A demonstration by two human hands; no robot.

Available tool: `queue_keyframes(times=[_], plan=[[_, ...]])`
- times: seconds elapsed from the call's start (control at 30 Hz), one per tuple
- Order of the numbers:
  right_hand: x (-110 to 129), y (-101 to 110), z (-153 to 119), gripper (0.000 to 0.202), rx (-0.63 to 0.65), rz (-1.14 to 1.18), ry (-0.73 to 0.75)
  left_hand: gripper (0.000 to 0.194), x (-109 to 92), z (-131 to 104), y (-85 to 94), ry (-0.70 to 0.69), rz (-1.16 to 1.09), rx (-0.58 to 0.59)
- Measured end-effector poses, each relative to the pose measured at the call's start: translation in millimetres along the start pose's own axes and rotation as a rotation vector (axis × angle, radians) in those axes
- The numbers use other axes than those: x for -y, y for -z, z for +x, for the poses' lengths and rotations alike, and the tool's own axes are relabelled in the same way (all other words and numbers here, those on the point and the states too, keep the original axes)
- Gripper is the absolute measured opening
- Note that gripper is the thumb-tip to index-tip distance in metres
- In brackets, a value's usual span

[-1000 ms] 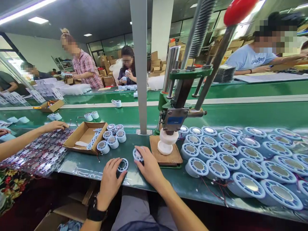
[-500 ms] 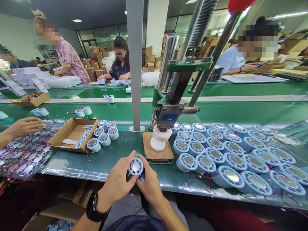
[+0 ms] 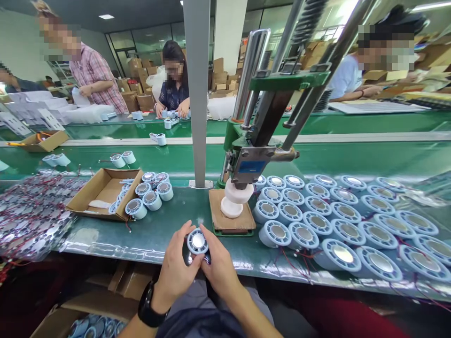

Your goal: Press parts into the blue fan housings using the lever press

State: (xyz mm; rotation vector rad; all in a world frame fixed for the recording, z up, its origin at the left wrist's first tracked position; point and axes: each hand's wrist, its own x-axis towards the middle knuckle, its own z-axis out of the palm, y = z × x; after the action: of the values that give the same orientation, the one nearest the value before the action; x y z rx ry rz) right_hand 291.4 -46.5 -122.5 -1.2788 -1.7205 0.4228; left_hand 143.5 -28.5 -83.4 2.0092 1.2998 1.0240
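Between my left hand [image 3: 178, 263] and my right hand [image 3: 219, 260] is a light-blue round housing [image 3: 198, 241] with a silver disc in its slotted ring face. Fingers of both hands close around its sides, and the disc faces up toward me. Just beyond my hands stands a green hand press [image 3: 252, 159]. Its white round pad [image 3: 238, 191] hangs over a white round seat [image 3: 231, 208] on a brown board [image 3: 215, 216]. Rows of similar housings [image 3: 317, 222] with red wires stand to the right of the press.
A cardboard tray [image 3: 79, 206] holds light-blue rings, with several housings [image 3: 152, 200] beside it. Many small silver parts with red wires [image 3: 31, 206] lie at the left. A grey post [image 3: 197, 94] rises behind the bench. Co-workers sit or stand across the green conveyor [image 3: 158, 162].
Another person's hand over the silver parts at the left has gone out of view. My hands keep the housing in nearly the same place. The view has shifted slightly.
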Motion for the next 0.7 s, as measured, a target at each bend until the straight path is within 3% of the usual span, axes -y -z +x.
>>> queue_keyframes(times=[0.2, 0.3, 0.37, 0.47, 0.57, 0.63, 0.7], plan=[[5, 14, 2, 0.077, 0.203, -0.207, 0.018, 0.058, 4, 0, -4.3, -0.038, -0.036, 0.023], [22, 57, 21, 0.071, 0.294, -0.314, 0.155, 0.052, 5, 2, -4.9, -0.031, -0.067, 0.104], [46, 109, 50, 0.064, 0.148, -0.391, 0.283, 0.051, 4, 8, -2.8, 0.025, -0.090, 0.145], [96, 200, 121, 0.050, -0.285, -0.518, 0.450, 0.051, -3, 34, 3.5, 0.127, -0.126, 0.154], [134, 270, 206, 0.051, -0.580, -0.554, 0.327, 0.052, -17, 75, 5.2, 0.097, -0.175, 0.119], [142, 291, 252, 0.051, -0.569, -0.443, 0.214, 0.053, -26, 101, -0.8, 0.045, -0.246, 0.130], [138, 295, 281, 0.054, -0.501, -0.333, 0.161, 0.054, -34, 122, -12.2, 0.015, -0.332, 0.165]])
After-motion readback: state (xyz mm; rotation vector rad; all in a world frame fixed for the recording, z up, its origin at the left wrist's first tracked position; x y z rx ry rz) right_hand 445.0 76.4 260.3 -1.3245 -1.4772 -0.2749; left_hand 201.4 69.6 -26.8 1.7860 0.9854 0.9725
